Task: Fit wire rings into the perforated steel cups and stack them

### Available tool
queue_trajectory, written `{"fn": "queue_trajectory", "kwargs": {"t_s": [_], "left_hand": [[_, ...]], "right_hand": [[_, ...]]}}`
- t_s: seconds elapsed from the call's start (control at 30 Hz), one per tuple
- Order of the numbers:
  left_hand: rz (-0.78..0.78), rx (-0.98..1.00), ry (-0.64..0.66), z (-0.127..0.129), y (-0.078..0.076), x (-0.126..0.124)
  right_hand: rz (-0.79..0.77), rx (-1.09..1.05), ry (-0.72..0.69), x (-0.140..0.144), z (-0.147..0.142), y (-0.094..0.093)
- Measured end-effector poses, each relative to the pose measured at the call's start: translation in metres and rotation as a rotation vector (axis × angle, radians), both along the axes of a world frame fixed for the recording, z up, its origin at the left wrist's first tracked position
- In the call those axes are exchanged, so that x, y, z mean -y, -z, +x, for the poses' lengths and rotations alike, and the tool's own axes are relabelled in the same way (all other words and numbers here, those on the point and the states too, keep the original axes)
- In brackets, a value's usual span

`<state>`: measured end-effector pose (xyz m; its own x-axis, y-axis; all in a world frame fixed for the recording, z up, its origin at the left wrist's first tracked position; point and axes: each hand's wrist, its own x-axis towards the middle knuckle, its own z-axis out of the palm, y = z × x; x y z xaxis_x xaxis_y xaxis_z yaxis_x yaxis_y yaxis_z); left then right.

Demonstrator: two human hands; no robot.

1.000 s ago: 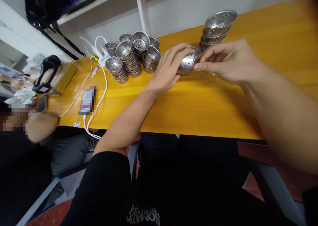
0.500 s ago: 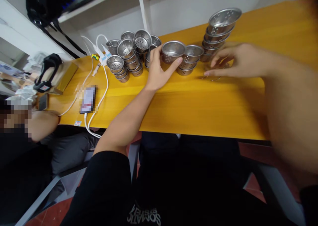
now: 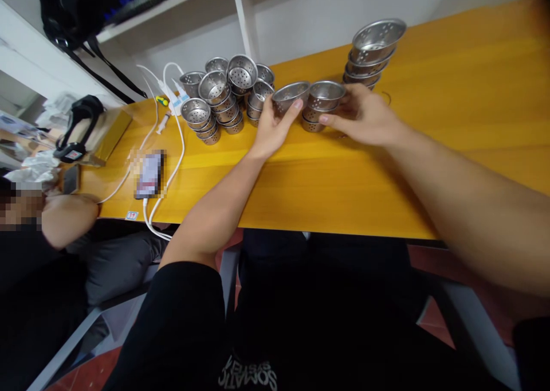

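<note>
Though rim-up, cup part-behind left thumb.

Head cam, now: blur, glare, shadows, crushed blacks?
Head view: soft shadow on the yellow wooden table beside the bare right forearm; head view: holes barely readable on the round silver metal cup in the bare left hand; head view: black short-sleeved shirt mostly lost in darkness apart from its print; head view: pixelation over the dark rectangular phone.

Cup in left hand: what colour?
The cup is silver; it shows in the head view.
</note>
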<state>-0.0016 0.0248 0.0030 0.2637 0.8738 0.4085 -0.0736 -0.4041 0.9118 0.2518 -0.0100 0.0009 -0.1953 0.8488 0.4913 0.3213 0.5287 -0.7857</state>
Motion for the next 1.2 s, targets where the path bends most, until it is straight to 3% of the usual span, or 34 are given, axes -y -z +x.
{"fn": "queue_trajectory", "kwargs": {"t_s": [0.1,0.23,0.47,0.67,0.93,1.2], "left_hand": [[-0.103,0.031,0.054,0.004,-0.003,0.008],[-0.121,0.043,0.061,0.007,-0.01,0.017],[0.155,-0.032,-0.055,0.0,-0.003,0.001],[0.327,-0.279,-0.096,0.001,0.011,-0.013],[0.311,-0.343,-0.066,0.007,-0.007,0.013],[0.339,-0.402,-0.128,0.003,-0.008,0.016]], "right_hand": [[-0.045,-0.05,0.037,-0.002,-0.009,0.0],[-0.033,-0.045,0.111,-0.001,-0.006,-0.003],[-0.003,0.01,0.109,0.003,-0.007,-0.009],[-0.007,0.077,0.1,0.009,-0.013,-0.011],[0.003,0.11,0.018,0.021,-0.024,-0.02],[-0.064,0.095,-0.043,0.028,-0.028,-0.027]]}}
